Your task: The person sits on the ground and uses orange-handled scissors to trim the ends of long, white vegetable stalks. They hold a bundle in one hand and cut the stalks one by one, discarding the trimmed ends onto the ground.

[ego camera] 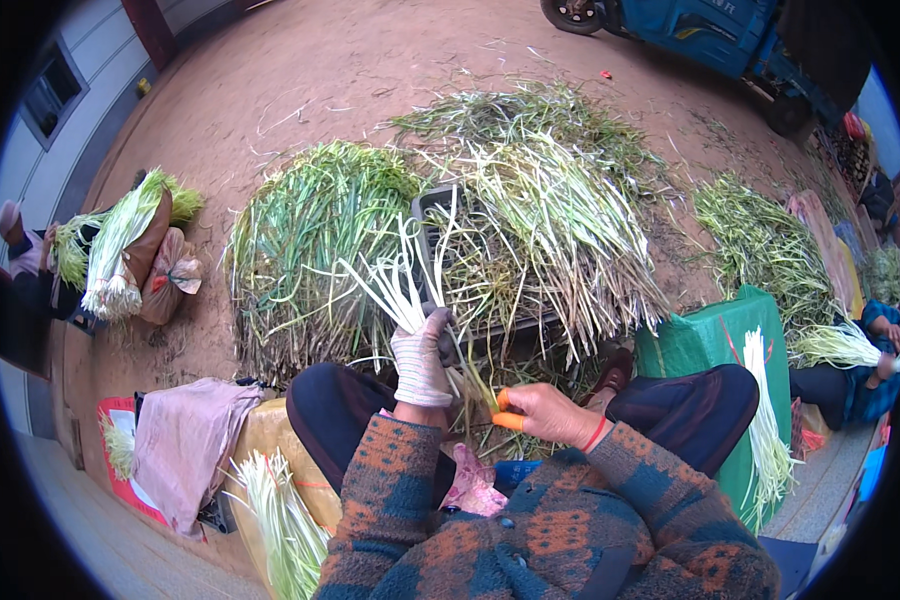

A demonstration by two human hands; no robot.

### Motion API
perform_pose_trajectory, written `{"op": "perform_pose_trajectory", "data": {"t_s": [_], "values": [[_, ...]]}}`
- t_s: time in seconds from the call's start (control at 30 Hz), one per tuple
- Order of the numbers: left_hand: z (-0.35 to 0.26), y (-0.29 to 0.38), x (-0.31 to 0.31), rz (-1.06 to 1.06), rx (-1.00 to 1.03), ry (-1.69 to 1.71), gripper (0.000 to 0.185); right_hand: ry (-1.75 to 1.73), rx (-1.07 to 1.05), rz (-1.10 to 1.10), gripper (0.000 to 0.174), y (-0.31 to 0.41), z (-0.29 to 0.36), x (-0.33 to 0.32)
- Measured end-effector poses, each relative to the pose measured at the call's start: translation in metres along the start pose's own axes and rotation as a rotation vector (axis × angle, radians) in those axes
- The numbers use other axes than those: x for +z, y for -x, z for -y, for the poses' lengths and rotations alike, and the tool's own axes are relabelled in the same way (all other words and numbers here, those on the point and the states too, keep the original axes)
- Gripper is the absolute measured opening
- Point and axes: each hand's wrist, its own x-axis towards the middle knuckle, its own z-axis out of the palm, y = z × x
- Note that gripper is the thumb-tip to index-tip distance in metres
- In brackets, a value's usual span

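Observation:
My left hand point(424, 352), in a striped knit glove with dark fingertips, grips a small bunch of pale stalks point(390, 289), which look like blanched chives. Their white ends fan out above the fist. Orange finger cots cover the thumb and a finger of my right hand point(544, 412), which pinches a yellowish leaf point(484, 386) hanging below the bunch. Just beyond the hands, a heap of unsorted stalks point(562, 217) lies over a dark plastic crate point(431, 199). A greener heap point(322, 240) spreads to its left.
Tied white bundles lie on a green sack point(709, 330) at right and a tan covered block point(307, 442) at left. A pink cloth point(195, 442) drapes beside it. Other people sit at far left and right, a worker's hand point(886, 330) holding stalks. A blue vehicle point(697, 34) stands behind.

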Motion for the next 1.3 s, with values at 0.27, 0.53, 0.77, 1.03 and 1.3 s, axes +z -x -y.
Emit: {"op": "perform_pose_trajectory", "data": {"t_s": [0.27,0.53,0.77,1.03,1.3], "values": [[-0.012,0.001,0.001,-0.007,0.067,0.027,0.012,0.322,0.350,0.520,0.026,0.057,-0.106,0.039],[-0.016,0.003,-0.008,0.047,0.108,0.016,0.013,0.531,0.407,0.437,0.025,0.036,-0.073,-0.001],[0.003,0.012,0.006,0.060,-0.025,-0.123,0.010,-0.729,0.198,-0.229,0.024,-0.077,0.011,-0.059],[0.017,-0.001,0.001,-0.058,-0.021,-0.122,0.012,-0.894,0.047,-0.541,0.015,-0.087,0.010,-0.033],[0.023,-0.021,-0.020,-0.048,-0.015,-0.275,0.015,-1.157,-0.214,-0.836,0.017,-0.035,-0.011,-0.091]]}}
